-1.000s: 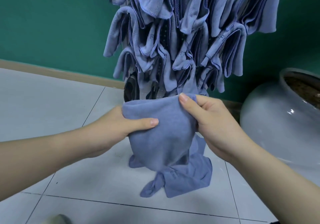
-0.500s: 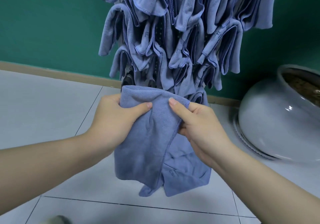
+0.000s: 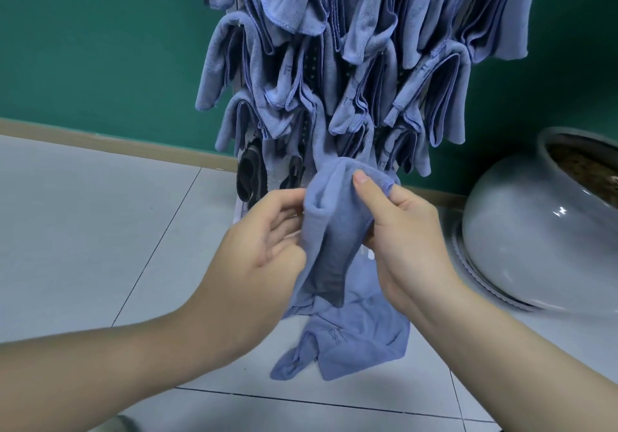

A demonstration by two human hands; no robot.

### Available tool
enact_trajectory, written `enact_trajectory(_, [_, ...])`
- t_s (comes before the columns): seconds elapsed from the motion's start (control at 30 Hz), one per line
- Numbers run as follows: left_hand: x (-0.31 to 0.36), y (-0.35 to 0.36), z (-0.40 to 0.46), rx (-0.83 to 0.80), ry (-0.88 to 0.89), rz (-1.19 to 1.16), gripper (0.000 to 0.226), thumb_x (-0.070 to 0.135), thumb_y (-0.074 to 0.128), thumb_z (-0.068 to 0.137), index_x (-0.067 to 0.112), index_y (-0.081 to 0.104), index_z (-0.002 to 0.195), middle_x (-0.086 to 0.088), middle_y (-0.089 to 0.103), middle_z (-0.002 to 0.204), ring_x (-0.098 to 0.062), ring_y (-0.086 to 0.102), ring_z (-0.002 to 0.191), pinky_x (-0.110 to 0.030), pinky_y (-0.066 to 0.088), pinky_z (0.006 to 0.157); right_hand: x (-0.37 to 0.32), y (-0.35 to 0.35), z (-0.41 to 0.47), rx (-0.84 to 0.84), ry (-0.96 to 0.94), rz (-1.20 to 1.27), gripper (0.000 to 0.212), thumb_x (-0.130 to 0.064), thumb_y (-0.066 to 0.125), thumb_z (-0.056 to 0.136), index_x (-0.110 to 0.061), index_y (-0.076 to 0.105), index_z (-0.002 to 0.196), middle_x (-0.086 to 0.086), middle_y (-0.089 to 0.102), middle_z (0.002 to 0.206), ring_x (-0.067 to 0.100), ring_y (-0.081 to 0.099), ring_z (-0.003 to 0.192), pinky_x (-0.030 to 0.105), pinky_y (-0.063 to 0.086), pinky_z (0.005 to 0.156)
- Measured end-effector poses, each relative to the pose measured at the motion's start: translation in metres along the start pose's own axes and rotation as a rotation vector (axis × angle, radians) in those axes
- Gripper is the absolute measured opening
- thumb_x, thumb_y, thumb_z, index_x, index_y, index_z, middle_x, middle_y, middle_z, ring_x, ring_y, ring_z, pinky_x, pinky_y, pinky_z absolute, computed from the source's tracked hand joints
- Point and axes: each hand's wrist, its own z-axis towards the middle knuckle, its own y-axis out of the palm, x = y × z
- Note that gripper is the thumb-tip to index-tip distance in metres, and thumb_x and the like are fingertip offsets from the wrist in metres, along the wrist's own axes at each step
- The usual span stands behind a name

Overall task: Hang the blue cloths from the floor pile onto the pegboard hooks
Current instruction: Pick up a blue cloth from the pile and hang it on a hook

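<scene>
While my right hand (image 3: 398, 227) pinches the folded top of a blue cloth (image 3: 329, 231), thumb pressed on its front and fingers curled behind it, my left hand (image 3: 267, 237) sits just beside it with the fingers loosely bent, their tips touching the cloth's left fold; I cannot tell whether they actually grip it. The cloth hangs down between my two hands in a narrow bunch, its lower end reaching below my wrists.

Under my hands, on the pale tiled floor (image 3: 100, 231), lies another blue cloth (image 3: 354, 341), crumpled, with small lettering on it.

Just beyond my fingertips hang the cloths already on the board (image 3: 351, 64), many folded blue pieces crowded in rows, the lowest of them touching or nearly touching the top of the one I hold. Behind them a strip of the pegboard (image 3: 311, 60) with its dots shows through. Past my left hand, dark hooks (image 3: 249, 172) stick out at the board's lower edge.

Off beyond my right hand a round grey pot (image 3: 521, 231) rests on the floor against the green wall (image 3: 83, 47).
</scene>
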Motion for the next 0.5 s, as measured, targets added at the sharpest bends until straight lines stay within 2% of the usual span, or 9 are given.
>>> enact_trajectory(0.07, [-0.002, -0.002, 0.0, 0.003, 0.069, 0.107, 0.055, -0.005, 0.036, 0.078, 0.014, 0.063, 0.122, 0.009, 0.071, 0.121, -0.009, 0.065, 0.12, -0.025, 0.054, 0.098, -0.002, 0.0, -0.002, -0.033, 0.013, 0.007, 0.029, -0.026, 0.067, 0.1, 0.001, 0.076, 0.105, 0.021, 0.077, 0.105, 0.032, 0.075, 0.098, 0.036, 0.061, 0.08])
enact_trajectory(0.13, [-0.001, -0.002, 0.003, 0.018, 0.128, 0.228, 0.047, -0.001, 0.041, 0.085, 0.017, 0.064, 0.123, 0.011, 0.067, 0.128, -0.013, 0.062, 0.123, -0.029, 0.054, 0.098, -0.003, 0.002, -0.006, -0.067, 0.017, 0.011, 0.028, -0.026, 0.065, 0.101, 0.0, 0.076, 0.107, 0.021, 0.077, 0.105, 0.037, 0.074, 0.104, 0.039, 0.061, 0.085])
enact_trajectory(0.23, [-0.002, -0.006, 0.01, 0.071, 0.163, 0.335, 0.031, 0.01, 0.054, 0.09, 0.024, 0.067, 0.114, 0.012, 0.065, 0.124, -0.013, 0.062, 0.117, -0.021, 0.053, 0.089, 0.0, 0.007, -0.014, -0.103, -0.001, -0.006, 0.028, -0.026, 0.066, 0.099, -0.001, 0.078, 0.105, 0.027, 0.074, 0.108, 0.048, 0.066, 0.111, 0.057, 0.054, 0.098])
enact_trajectory(0.27, [-0.002, -0.008, 0.012, 0.092, 0.167, 0.341, 0.028, 0.01, 0.057, 0.089, 0.025, 0.067, 0.11, 0.011, 0.065, 0.12, -0.013, 0.062, 0.113, -0.019, 0.052, 0.087, 0.0, 0.008, -0.016, -0.11, -0.005, -0.002, 0.027, -0.026, 0.066, 0.1, -0.002, 0.078, 0.106, 0.026, 0.075, 0.108, 0.048, 0.065, 0.112, 0.06, 0.053, 0.101])
enact_trajectory(0.4, [0.0, -0.012, 0.017, 0.12, 0.181, 0.347, 0.02, 0.011, 0.062, 0.089, 0.025, 0.071, 0.1, 0.01, 0.064, 0.112, -0.016, 0.064, 0.1, -0.022, 0.051, 0.083, -0.001, 0.012, -0.024, -0.158, -0.012, 0.014, 0.025, -0.021, 0.063, 0.101, -0.005, 0.077, 0.113, 0.014, 0.079, 0.106, 0.034, 0.073, 0.109, 0.049, 0.057, 0.1])
enact_trajectory(0.5, [0.003, -0.013, 0.019, 0.113, 0.193, 0.34, 0.015, 0.014, 0.065, 0.087, 0.023, 0.071, 0.097, 0.004, 0.062, 0.108, -0.019, 0.061, 0.092, -0.023, 0.051, 0.08, -0.002, 0.011, -0.025, -0.21, 0.007, 0.036, 0.027, -0.023, 0.062, 0.101, -0.004, 0.076, 0.113, 0.015, 0.078, 0.107, 0.034, 0.073, 0.108, 0.048, 0.057, 0.1])
